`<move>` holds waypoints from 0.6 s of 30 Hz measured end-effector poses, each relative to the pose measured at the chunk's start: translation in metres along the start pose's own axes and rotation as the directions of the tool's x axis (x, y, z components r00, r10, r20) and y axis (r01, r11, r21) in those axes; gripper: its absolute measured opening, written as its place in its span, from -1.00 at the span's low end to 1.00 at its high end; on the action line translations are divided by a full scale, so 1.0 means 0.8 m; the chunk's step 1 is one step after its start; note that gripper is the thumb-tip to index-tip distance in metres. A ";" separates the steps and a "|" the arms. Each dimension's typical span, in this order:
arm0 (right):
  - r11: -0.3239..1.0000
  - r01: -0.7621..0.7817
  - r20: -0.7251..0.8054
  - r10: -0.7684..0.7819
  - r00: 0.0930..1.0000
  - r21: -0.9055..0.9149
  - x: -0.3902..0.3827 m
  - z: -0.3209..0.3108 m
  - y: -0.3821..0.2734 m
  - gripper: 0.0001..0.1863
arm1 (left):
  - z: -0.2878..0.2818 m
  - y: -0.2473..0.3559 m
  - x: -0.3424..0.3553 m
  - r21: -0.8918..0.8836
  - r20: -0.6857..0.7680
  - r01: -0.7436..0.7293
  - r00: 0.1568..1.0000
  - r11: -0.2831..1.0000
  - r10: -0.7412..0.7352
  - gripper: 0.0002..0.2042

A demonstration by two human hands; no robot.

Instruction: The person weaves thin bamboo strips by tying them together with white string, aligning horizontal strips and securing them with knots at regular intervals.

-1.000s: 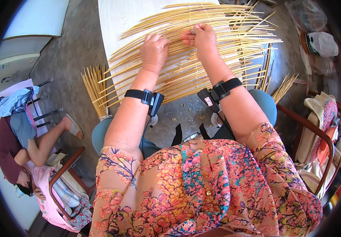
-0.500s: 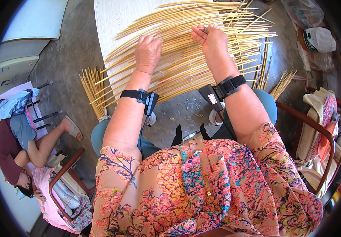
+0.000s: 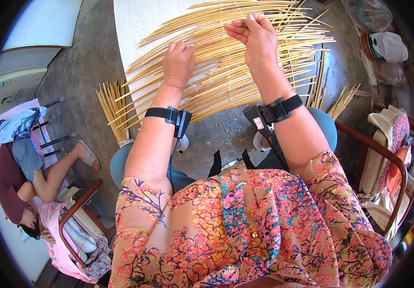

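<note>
Long thin yellow sticks (image 3: 226,72) lie side by side across a pale wood-grain board (image 3: 137,29), with rows of thin thread running across them. My left hand (image 3: 178,65) rests over the left part of the sticks, its fingers curled down; what they grip is hidden. Above the sticks, further right, my right hand (image 3: 260,41) is raised with thumb and forefinger pinched together. A small greyish bit shows at that pinch, too small to name, and the other fingers point left.
Stick bundles stand left (image 3: 113,108) and right (image 3: 343,103) of the board. Scraps (image 3: 231,126) litter the floor near my feet. At the left, a person (image 3: 17,182) reclines across seats. A wooden-armed chair (image 3: 375,149) with cloths stands at the right.
My right hand has lifted slightly upward, and its thumb and forefinger have turned into clearer view. The left hand stays nearly in place.
</note>
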State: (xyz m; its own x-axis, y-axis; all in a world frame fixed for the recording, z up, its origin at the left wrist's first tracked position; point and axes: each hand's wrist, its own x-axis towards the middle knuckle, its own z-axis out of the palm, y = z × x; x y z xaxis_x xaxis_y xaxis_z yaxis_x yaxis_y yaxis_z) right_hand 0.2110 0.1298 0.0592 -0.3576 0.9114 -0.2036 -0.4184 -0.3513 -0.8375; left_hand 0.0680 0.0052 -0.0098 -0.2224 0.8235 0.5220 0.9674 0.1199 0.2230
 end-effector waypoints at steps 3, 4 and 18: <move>0.996 0.082 0.117 -0.078 0.990 -0.027 -0.011 0.011 -0.005 -0.92 | 0.001 -0.003 0.000 -0.003 -0.013 0.005 1.000 1.000 -0.005 -0.94; 0.993 0.114 0.178 -0.106 0.978 -0.036 -0.015 0.013 -0.005 -0.92 | 0.000 -0.003 -0.001 -0.001 -0.014 0.006 1.000 1.000 -0.006 -0.94; 0.971 -0.142 0.169 0.176 0.970 -0.192 -0.017 -0.005 -0.001 -0.87 | -0.009 -0.013 0.022 -0.058 0.233 0.307 0.929 0.950 -0.286 -0.86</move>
State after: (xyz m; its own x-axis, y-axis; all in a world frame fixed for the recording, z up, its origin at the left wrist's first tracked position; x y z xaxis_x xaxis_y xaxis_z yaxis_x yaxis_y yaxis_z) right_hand 0.2195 0.1189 0.0609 -0.5615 0.7860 -0.2589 -0.1949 -0.4297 -0.8817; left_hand 0.0530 0.0142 0.0033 -0.4549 0.8605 0.2294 0.8438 0.3341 0.4199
